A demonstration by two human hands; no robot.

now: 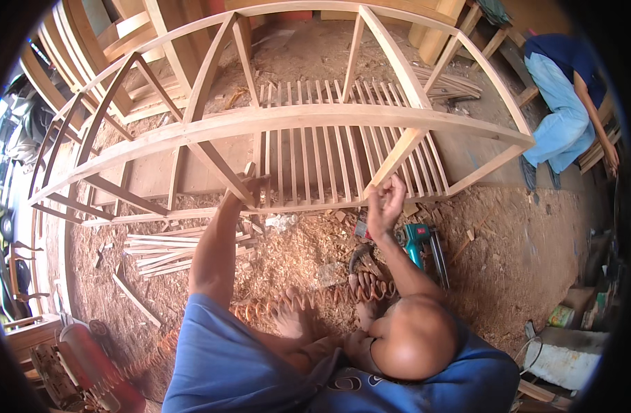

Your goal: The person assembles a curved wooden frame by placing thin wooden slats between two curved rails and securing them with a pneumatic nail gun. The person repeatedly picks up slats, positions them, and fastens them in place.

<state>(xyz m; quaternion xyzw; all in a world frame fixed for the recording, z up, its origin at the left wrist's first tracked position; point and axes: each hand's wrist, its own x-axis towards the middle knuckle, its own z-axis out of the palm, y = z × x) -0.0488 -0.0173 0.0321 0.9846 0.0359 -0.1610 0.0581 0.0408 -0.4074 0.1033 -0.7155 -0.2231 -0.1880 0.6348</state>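
A long pale wooden frame (288, 119) with curved rails and upright posts lies before me, a row of thin parallel slats (315, 151) across its middle. Beside a slanting post left of the slats, my left hand (252, 184) is closed around a piece of wood (249, 168), only whose end shows. The post partly hides the fingers. My right hand (386, 206) is at the near rail (308, 206), by the foot of another post (401, 158). Its fingers are bent in toward the thumb; what they hold, if anything, cannot be made out.
A teal nail gun (417, 241) lies right of my feet, near a hammer-like dark tool (361, 256). An orange coiled hose (260, 308) crosses the shavings. Loose wood strips (167, 251) lie at left. Another person (563, 103) sits at far right. A red tank (88, 358) stands lower left.
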